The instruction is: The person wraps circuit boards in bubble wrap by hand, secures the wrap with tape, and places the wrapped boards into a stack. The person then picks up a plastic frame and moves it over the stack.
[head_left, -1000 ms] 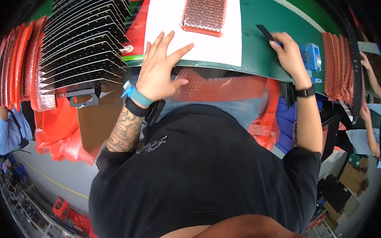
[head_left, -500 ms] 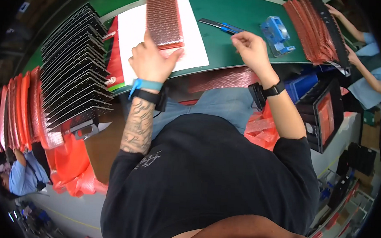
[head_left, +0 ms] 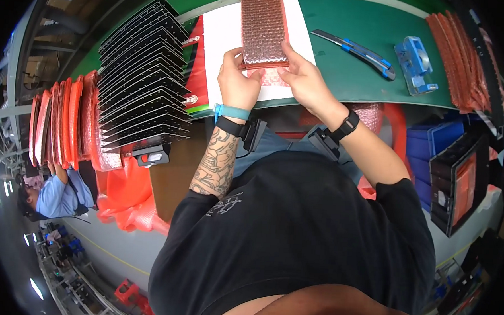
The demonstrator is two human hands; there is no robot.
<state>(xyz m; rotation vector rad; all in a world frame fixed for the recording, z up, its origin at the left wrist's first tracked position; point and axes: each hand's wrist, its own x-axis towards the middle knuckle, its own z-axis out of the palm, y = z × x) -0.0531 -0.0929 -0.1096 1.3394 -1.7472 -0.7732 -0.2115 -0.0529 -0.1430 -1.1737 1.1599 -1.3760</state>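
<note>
A flat, dark piece wrapped in reddish bubble wrap [head_left: 263,27] lies lengthwise on a white sheet [head_left: 220,27] on the green table. My left hand [head_left: 239,82] grips the near left corner of the wrapped piece, its thumb at the near edge. Across from it, my right hand [head_left: 306,80] has its fingers along the right side and its thumb at the near edge. Between my hands a loose flap of clear pinkish bubble wrap sticks out toward me. A blue and black utility knife [head_left: 357,53] and a blue tape dispenser [head_left: 415,64] lie to the right.
Nested black bent panels [head_left: 145,78] stand at the left, beside red bubble-wrap bags [head_left: 63,122]. More red wrapped pieces [head_left: 454,60] stand at the far right, above a blue bin [head_left: 426,152] and a black box [head_left: 461,183]. A person in light blue [head_left: 65,193] is at the lower left.
My right hand has come from beside the knife to the right near corner of the wrapped piece. The left hand stays at the near end. The whole view has shifted, moving things rightward.
</note>
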